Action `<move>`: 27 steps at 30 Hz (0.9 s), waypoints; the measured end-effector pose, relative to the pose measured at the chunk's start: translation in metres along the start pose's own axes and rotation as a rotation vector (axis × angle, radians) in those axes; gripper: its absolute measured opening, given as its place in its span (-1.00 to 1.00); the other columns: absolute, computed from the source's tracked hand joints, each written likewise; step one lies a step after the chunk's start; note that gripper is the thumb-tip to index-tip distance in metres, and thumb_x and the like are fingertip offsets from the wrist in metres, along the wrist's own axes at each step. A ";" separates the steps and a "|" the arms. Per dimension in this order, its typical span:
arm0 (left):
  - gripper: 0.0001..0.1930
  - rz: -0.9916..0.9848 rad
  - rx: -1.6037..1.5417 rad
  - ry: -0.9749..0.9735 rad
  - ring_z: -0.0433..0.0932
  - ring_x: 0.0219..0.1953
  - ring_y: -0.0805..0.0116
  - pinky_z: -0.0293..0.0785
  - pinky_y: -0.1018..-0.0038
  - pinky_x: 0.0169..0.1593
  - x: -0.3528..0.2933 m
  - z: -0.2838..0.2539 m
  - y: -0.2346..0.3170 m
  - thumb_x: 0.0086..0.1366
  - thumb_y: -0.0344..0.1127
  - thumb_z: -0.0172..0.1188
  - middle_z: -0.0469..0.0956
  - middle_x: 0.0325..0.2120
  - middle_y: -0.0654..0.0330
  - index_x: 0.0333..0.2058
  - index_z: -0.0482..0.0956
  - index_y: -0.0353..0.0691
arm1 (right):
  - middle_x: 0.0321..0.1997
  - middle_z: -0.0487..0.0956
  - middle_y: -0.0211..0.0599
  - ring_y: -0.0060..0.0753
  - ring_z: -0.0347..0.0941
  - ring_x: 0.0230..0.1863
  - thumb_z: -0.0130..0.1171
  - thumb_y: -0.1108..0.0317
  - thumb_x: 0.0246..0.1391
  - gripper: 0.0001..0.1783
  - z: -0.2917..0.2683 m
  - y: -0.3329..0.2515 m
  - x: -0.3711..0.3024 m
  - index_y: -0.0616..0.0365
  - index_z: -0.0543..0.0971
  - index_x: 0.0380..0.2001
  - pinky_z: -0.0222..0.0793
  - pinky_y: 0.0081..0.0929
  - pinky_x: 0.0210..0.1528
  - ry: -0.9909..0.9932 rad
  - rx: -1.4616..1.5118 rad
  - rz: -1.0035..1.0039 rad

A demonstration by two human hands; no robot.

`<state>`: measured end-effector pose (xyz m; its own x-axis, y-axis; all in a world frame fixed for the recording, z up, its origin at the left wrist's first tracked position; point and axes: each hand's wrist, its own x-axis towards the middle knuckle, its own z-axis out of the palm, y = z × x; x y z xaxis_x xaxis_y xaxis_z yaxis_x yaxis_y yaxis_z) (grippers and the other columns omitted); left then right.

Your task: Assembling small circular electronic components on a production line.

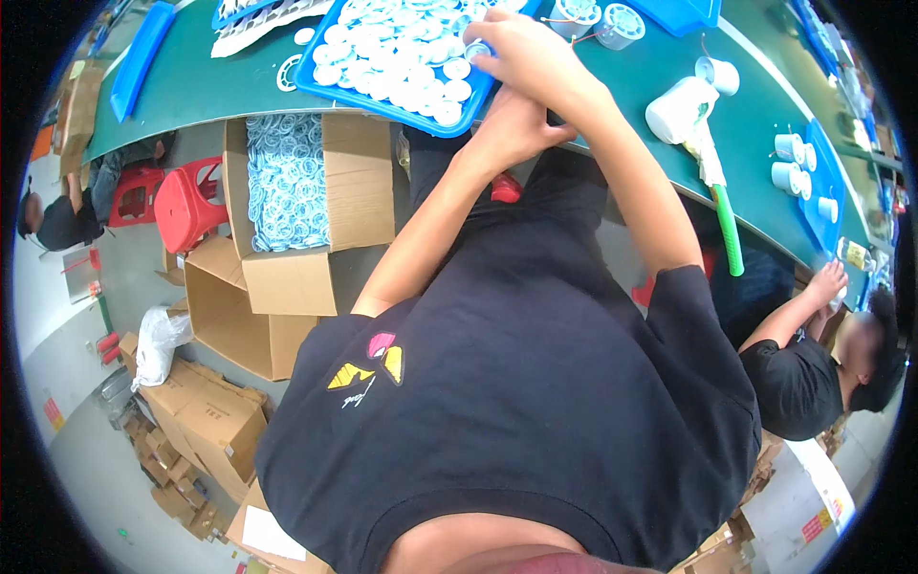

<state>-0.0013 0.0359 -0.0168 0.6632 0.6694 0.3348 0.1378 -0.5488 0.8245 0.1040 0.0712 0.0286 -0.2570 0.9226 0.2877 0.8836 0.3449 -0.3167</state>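
Note:
A blue tray [330,93] heaped with round white plastic discs [402,62] lies at the table's near edge. My right hand [537,59] reaches over the tray's right side, its fingers curled and pinching what looks like one round white disc [476,50]. Beneath it, crossing under the right wrist, is my left hand [514,126] at the tray's near right corner. The left thumb points to the right; its other fingers are hidden, so whether they hold anything does not show.
White cylindrical parts with wires [620,27] stand beyond my right hand. A white-wrapped object [681,110] and a green-handled tool [727,230] lie rightward. An open carton [359,182] of pale blue rings sits left, near a red stool [189,206]. A co-worker [798,378] sits at right.

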 end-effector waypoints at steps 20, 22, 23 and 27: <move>-0.34 0.081 0.139 0.148 0.54 0.09 -0.08 0.47 0.19 0.17 0.000 0.003 0.005 0.12 -0.20 0.52 0.52 0.03 -0.06 0.15 0.47 -0.32 | -0.03 0.65 -0.11 -0.02 0.64 -0.05 0.28 0.51 0.13 -0.74 -0.072 0.013 -0.101 0.18 0.69 -0.08 0.57 -0.23 0.01 0.229 0.114 0.051; -0.36 0.085 0.124 0.144 0.54 0.11 -0.08 0.47 0.19 0.19 0.000 0.002 0.004 0.11 -0.25 0.50 0.53 0.04 -0.05 0.15 0.48 -0.31 | 0.04 0.65 -0.11 0.00 0.62 0.04 0.29 0.52 0.11 -0.65 -0.057 0.007 -0.116 0.17 0.67 0.00 0.56 -0.21 0.08 0.278 0.064 0.030; -0.38 0.052 0.118 0.138 0.53 0.12 -0.07 0.46 0.20 0.20 0.000 0.000 0.009 0.11 -0.29 0.48 0.53 0.04 -0.05 0.14 0.49 -0.31 | 0.16 0.61 -0.06 0.03 0.56 0.17 0.23 0.58 0.12 -0.54 -0.050 0.003 -0.122 0.17 0.61 0.12 0.52 -0.19 0.18 0.269 0.063 0.059; -0.40 0.073 0.116 0.140 0.53 0.12 -0.07 0.46 0.19 0.21 0.000 0.002 0.007 0.12 -0.33 0.45 0.54 0.04 -0.05 0.14 0.50 -0.32 | 0.38 0.43 0.10 0.14 0.38 0.39 0.16 0.55 0.18 -0.41 -0.040 -0.007 -0.133 0.27 0.44 0.31 0.33 -0.11 0.40 0.229 0.051 0.109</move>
<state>0.0016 0.0310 -0.0115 0.5665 0.6843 0.4591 0.1819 -0.6473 0.7402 0.1473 -0.0612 0.0286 -0.0609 0.8934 0.4452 0.8789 0.2593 -0.4003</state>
